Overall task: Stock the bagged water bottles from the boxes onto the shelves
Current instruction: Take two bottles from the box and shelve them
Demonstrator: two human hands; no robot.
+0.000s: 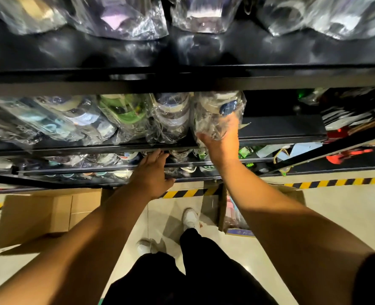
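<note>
At frame centre the right hand (pixel 223 139) grips a bagged bottle (pixel 218 113) on the part-filled middle shelf (pixel 281 128), the left hand (pixel 153 172) hangs spread and empty, and the box (pixel 237 214) at lower right holds more.

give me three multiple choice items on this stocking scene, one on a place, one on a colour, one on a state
1. Where is the bagged bottle that the right hand grips?
A. on the floor
B. on the middle shelf, at the right end of the row
C. inside the left box

2. What colours is the floor tape?
A. red and white
B. plain green
C. yellow and black

3. What is the left hand doing?
A. resting open at the shelf edge, holding nothing
B. gripping a bottle
C. reaching into a box

Answers:
1 B, the bottle stands beside the other bagged ones, with bare shelf to its right.
2 C, the stripes alternate yellow and black.
3 A, its fingers lie spread against the dark edge.
</note>
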